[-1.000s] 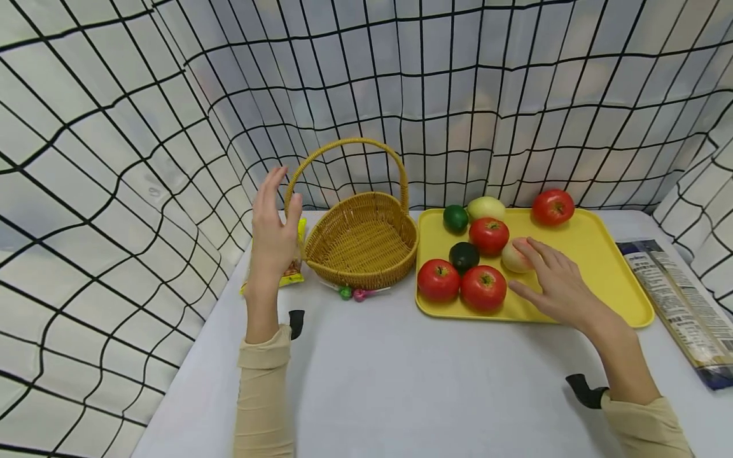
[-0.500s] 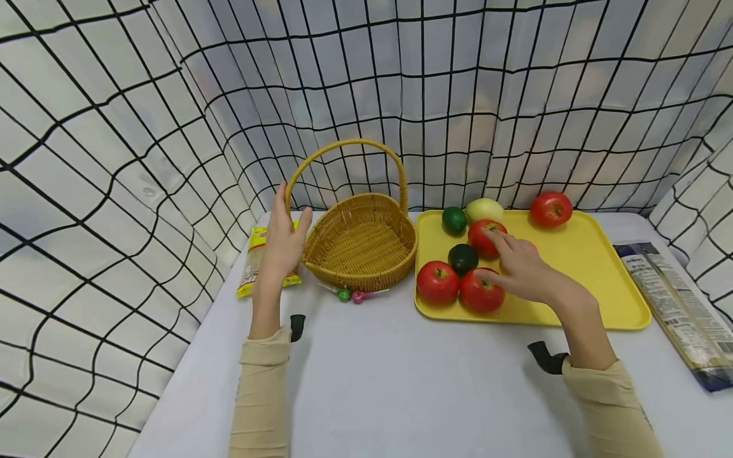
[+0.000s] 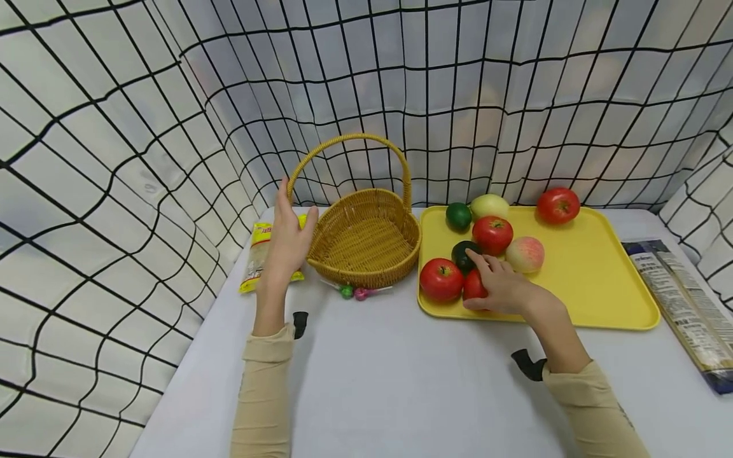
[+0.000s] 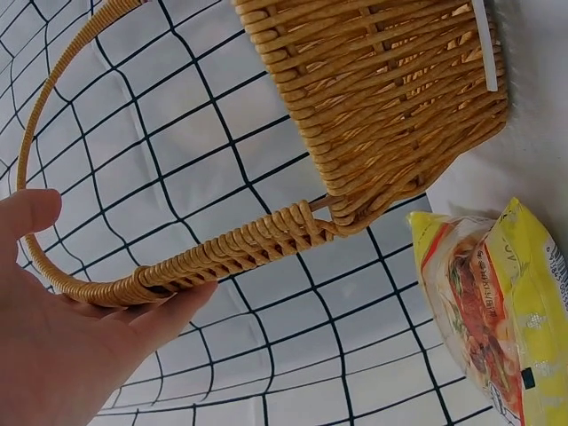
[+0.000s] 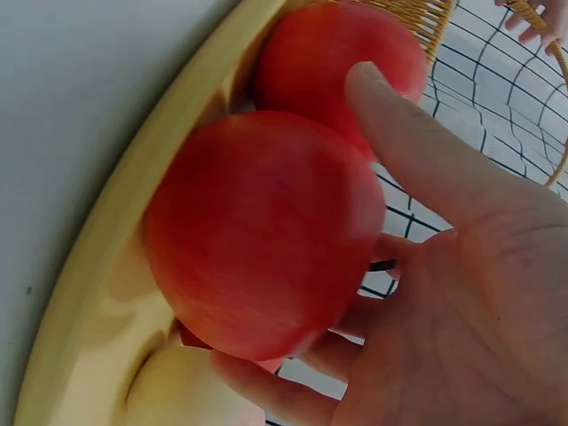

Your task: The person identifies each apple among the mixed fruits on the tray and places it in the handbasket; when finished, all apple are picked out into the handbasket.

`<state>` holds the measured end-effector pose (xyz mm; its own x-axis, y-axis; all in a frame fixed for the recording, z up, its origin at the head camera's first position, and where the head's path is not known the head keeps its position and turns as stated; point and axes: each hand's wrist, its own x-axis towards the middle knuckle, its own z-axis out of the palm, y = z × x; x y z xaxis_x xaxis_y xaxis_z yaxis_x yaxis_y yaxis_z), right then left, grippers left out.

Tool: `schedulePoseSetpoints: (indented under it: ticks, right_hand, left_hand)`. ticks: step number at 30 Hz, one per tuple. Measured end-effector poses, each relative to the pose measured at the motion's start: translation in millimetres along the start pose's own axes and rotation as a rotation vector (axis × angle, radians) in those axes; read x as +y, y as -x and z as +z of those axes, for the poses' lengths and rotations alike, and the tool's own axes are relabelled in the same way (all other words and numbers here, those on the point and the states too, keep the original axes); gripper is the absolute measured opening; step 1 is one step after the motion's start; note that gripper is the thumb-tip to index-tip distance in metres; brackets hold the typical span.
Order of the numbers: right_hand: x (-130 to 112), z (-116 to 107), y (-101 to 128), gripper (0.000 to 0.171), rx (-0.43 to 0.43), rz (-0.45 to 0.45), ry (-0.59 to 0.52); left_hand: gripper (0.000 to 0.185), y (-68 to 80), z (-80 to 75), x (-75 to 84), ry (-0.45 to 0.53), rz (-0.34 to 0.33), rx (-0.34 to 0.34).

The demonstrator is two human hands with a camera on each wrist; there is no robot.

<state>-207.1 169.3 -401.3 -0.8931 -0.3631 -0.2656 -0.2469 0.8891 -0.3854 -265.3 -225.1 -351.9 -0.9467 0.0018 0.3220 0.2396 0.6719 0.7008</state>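
My left hand [image 3: 287,245] is at the left side of the handle [image 4: 231,248] of a yellow wicker basket [image 3: 366,267]. In the left wrist view its fingers lie straight along the handle's outer side and the thumb stands apart. My right hand [image 3: 504,286] spans a red apple [image 5: 266,235] at the front of the yellow tray [image 3: 595,280]. Its fingers reach round the far side of that apple, with the thumb spread and a gap toward the palm. Beside it are another red apple [image 3: 441,280] and a dark green avocado-like fruit [image 3: 465,253].
On the tray also lie a peach [image 3: 525,254], more red apples [image 3: 558,205], a green fruit [image 3: 459,217] and a pale yellow-green fruit [image 3: 489,207]. A yellow snack packet [image 3: 258,257], lollipops [image 3: 359,293] and a long printed packet [image 3: 681,305] flank them. Black netting [image 3: 446,114] surrounds the table.
My right hand has moved left and nearer me, from over the peach to the front apple, uncovering the peach. My left hand has lowered and come against the basket handle.
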Motion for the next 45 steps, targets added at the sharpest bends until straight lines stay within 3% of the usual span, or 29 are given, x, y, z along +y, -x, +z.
schedulePoseSetpoints:
  ticks: [22, 31, 38, 45]
  right_hand:
    - [8, -7, 4, 0.107, -0.091, 0.071, -0.067]
    - [25, -18, 20, 0.101, -0.138, 0.091, -0.170]
    - [30, -21, 29, 0.094, -0.154, 0.085, -0.200]
    - [33, -31, 39, 0.084, -0.179, 0.146, -0.205]
  left_hand:
    - [0.080, 1.4, -3.8, -0.3, -0.042, -0.011, -0.015]
    - [0.081, 1.6, -0.9, -2.5, -0.051, -0.027, -0.020]
    - [0.081, 4.9, 1.0, -5.1, -0.051, -0.023, -0.013]
    - [0.081, 1.0, -0.6, -3.0, -0.048, 0.001, -0.007]
